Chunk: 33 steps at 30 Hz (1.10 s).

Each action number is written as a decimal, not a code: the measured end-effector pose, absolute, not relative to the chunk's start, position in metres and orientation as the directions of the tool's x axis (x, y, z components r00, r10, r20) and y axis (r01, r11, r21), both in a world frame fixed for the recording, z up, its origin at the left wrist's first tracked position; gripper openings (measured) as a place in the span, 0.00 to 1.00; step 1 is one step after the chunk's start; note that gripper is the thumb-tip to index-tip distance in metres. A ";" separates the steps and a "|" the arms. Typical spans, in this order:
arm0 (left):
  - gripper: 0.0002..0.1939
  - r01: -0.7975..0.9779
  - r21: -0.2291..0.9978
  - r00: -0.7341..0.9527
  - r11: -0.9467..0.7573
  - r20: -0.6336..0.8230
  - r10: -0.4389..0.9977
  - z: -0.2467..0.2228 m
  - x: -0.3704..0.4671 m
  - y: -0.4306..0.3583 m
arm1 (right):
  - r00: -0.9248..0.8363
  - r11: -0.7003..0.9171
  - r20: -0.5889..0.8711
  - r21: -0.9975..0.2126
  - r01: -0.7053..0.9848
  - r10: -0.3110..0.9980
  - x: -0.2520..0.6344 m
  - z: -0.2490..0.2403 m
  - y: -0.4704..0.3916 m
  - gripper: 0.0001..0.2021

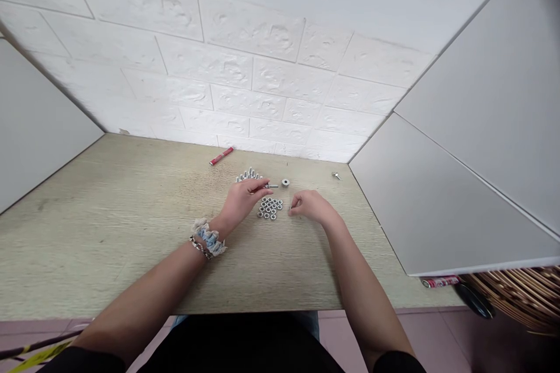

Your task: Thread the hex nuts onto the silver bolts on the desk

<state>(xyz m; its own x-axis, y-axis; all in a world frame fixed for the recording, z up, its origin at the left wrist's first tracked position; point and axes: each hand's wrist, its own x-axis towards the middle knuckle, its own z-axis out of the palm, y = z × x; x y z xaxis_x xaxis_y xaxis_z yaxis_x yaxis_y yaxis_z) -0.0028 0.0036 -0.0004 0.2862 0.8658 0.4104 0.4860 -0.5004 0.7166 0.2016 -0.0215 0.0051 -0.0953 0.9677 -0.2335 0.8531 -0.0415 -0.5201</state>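
1. Woven basket (pixel 527 297) at 4 o'clock; contents indistinct.
2. Left hand (pixel 243 198) pinches a bolt (pixel 273 186) at 12 o'clock of the nuts (pixel 268 207); right hand (pixel 312 205), 3 o'clock, has fingertips together, grip unclear.
3. Standing bolts (pixel 250 173), 11 o'clock, partly hidden by the left hand; red tube (pixel 221 155) beyond.
4. Wood-grain table (pixel 131 215); white brick-patterned wall (pixel 231 81), 12 o'clock.

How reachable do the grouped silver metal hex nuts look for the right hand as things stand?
Yes, most likely: the right hand is just right of the nuts, with pale wood-grain tabletop between. The left hand, holding a silver metal bolt, is at their upper left. Whether the right already holds something is unclear.
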 end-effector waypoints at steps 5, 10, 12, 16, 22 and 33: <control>0.14 0.471 0.716 0.270 -0.516 0.440 0.857 -0.001 -0.003 0.003 | -0.149 0.024 -0.237 -0.462 0.886 0.960 0.200 0.006 -0.025 0.06; 0.14 0.479 0.697 0.268 -0.533 0.462 0.845 -0.001 -0.002 0.002 | -0.152 0.032 -0.238 -0.443 0.896 0.959 0.198 0.007 -0.026 0.07; 0.14 0.484 0.689 0.270 -0.540 0.469 0.841 -0.002 -0.002 0.003 | -0.151 0.028 -0.245 -0.443 0.896 0.958 0.198 0.008 -0.025 0.07; 0.13 0.488 0.675 0.279 -0.553 0.479 0.832 -0.002 -0.002 0.003 | -0.154 0.019 -0.261 -0.458 0.889 0.953 0.200 0.008 -0.026 0.07; 0.13 0.472 0.671 0.293 -0.572 0.492 0.820 -0.002 -0.003 0.001 | -0.149 -0.018 -0.294 -0.497 0.867 0.944 0.202 0.007 -0.026 0.07; 0.13 0.474 0.642 0.289 -0.603 0.533 0.795 -0.002 -0.002 -0.001 | -0.241 0.055 -0.265 -0.560 0.827 0.934 0.190 0.007 -0.029 0.05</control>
